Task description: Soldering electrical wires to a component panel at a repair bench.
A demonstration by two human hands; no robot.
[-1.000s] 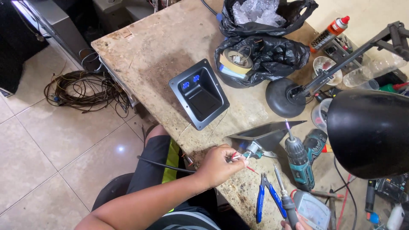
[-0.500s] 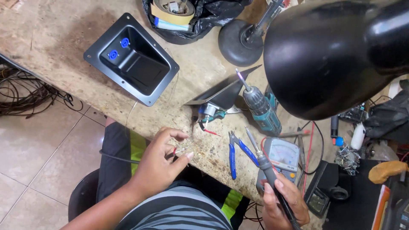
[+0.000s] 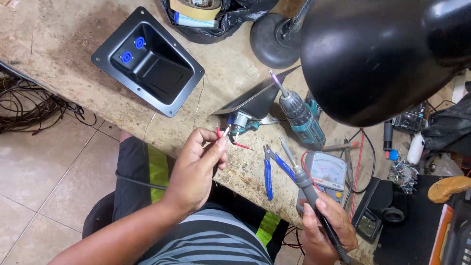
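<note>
- Your left hand (image 3: 196, 167) pinches a thin wire (image 3: 223, 133) at the bench edge (image 3: 162, 142), bare floor behind it.
- Your right hand (image 3: 327, 229) grips the soldering iron (image 3: 306, 184), tip beside the blue cutters (image 3: 271, 167).
- Since the earlier frame, your left hand has lifted nearer the small connector (image 3: 240, 120).

A worn, stained workbench (image 3: 59, 44) with tools and parts lying on its top.

Near the left end lies a black metal recessed plate (image 3: 149, 61) with two blue round sockets in it. At the top edge sits a black plastic bag (image 3: 230, 19) with tape rolls inside, and beside it the round black lamp base (image 3: 272, 41). In the middle lies a dark metal sheet (image 3: 255, 100) — a teal cordless drill (image 3: 301, 118) rests just beside it. Closer to the front edge are blue-handled cutters (image 3: 271, 169) and a small analog multimeter (image 3: 326, 172) — red and black leads run around it. A small grey connector with red wires (image 3: 239, 122) lies just under the metal sheet.
</note>
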